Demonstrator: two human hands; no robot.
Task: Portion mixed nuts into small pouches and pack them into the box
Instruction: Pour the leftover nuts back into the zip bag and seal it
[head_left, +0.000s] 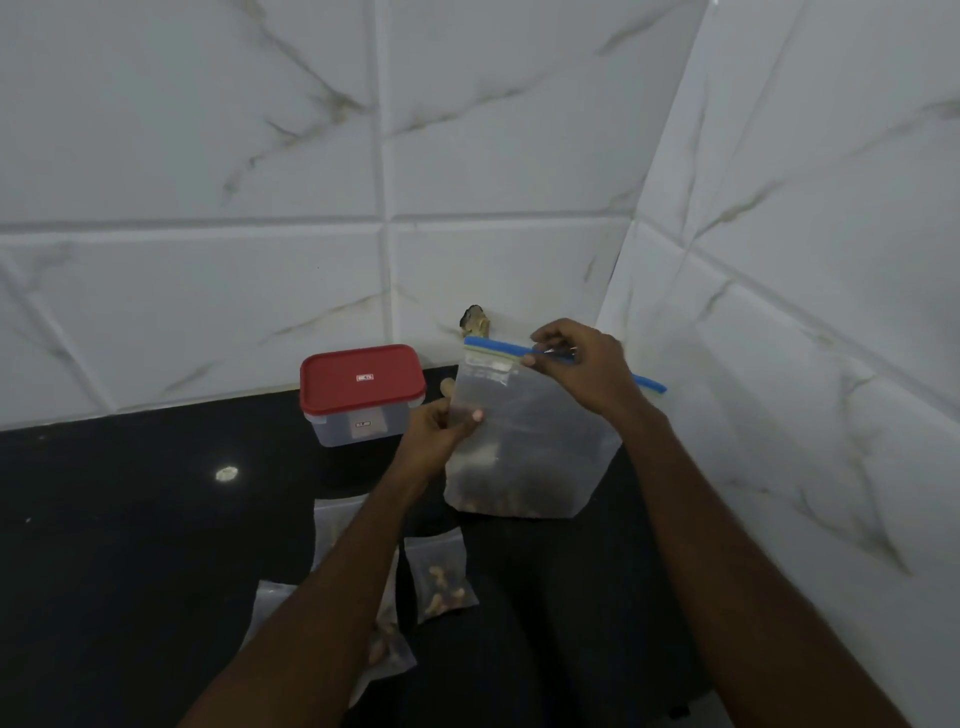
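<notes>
A large clear zip bag (535, 441) with a blue seal strip stands on the black counter (130, 545), with mixed nuts lying in its bottom. My left hand (441, 431) pinches the bag's left edge. My right hand (582, 364) pinches the blue strip at the top. Small clear pouches lie in front of the bag: one with nuts (441, 577) to the right of my left forearm, others (337, 519) partly hidden under that arm. A clear plastic box with a red lid (361, 389) sits shut to the left of the bag.
White marble-patterned tiled walls (363, 182) meet in a corner just behind and right of the bag. A small dark object (475, 319) sits at the wall behind the bag. A light spot (227, 473) reflects on the counter to the left.
</notes>
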